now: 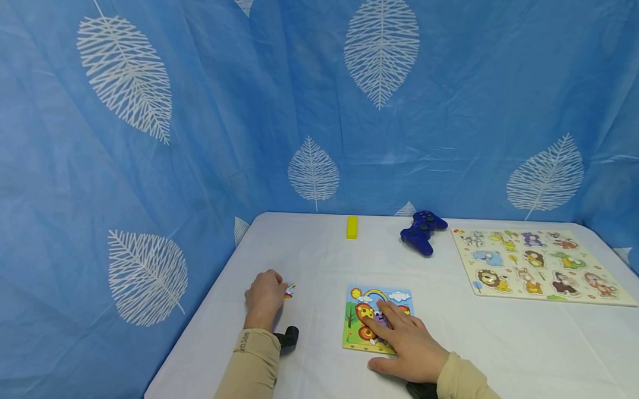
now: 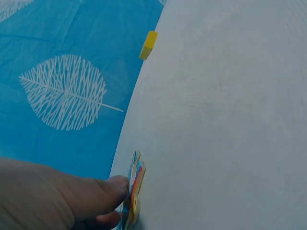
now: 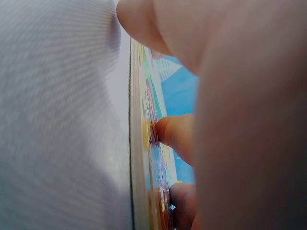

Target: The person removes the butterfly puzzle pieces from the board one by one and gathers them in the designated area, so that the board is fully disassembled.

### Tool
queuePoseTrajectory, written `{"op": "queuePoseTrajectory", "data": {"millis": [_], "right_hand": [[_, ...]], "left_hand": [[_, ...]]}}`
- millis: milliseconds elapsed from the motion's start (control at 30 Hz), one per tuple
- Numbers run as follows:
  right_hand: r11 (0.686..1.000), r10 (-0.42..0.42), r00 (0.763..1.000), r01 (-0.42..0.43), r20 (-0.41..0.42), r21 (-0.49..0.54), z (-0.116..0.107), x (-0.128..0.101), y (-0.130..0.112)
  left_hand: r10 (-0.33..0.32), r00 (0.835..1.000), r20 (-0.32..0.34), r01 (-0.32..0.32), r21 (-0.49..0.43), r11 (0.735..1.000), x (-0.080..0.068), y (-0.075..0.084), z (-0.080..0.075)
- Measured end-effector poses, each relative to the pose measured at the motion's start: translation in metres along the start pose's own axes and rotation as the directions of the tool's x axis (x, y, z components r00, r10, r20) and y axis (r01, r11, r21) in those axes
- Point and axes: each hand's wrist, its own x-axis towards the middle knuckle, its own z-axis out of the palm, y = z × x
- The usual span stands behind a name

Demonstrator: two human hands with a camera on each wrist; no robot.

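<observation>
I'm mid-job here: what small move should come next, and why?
I'd probably carry the piece toward the board: the left hand pinches it, off to the board's left, while the right hand rests on the board. I can't see whether a gap lies under that hand.

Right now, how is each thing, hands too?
Left hand: pinching
Thin colourful thing: held on edge
Right hand: fingers spread on butterfly puzzle
Butterfly puzzle: flat, partly covered
Animal board: flat, untouched
Blue controller: untouched; can't tell if on
Yellow block: untouched
</observation>
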Motion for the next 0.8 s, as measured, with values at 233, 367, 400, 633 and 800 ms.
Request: {"op": "queuePoseTrajectory", "data": {"millis": [233,367,400,633,800], "right_hand": [[1.0,-0.007,1.0,0.007,0.003,0.006,-0.001,0.0,-0.001],[1.0,0.002,1.0,-0.002,0.012,0.02,-0.003,-0.001,-0.002],[1.0,0.003,1.0,-0.003,0.015,0.023,-0.003,-0.001,-0.002],[0.999,-0.039,0.999,0.038,0.032,0.033,-0.002,-0.001,-0.004],[0.998,-0.059,0.998,0.059,0.019,0.034,0.0,-0.004,-0.005]], "left_hand": [[0.098,0.991,-0.092,-0.095,0.031,0.995,-0.007,0.01,0.004],[0.317,0.946,-0.076,-0.322,-0.066,0.945,-0.022,0.032,0.012],[0.38,0.924,-0.043,-0.382,-0.093,0.919,-0.027,0.039,0.015],[0.62,0.754,0.217,-0.591,-0.188,0.785,-0.054,0.074,0.034],[0.647,0.72,0.251,-0.626,-0.168,0.762,-0.055,0.08,0.053]]}}
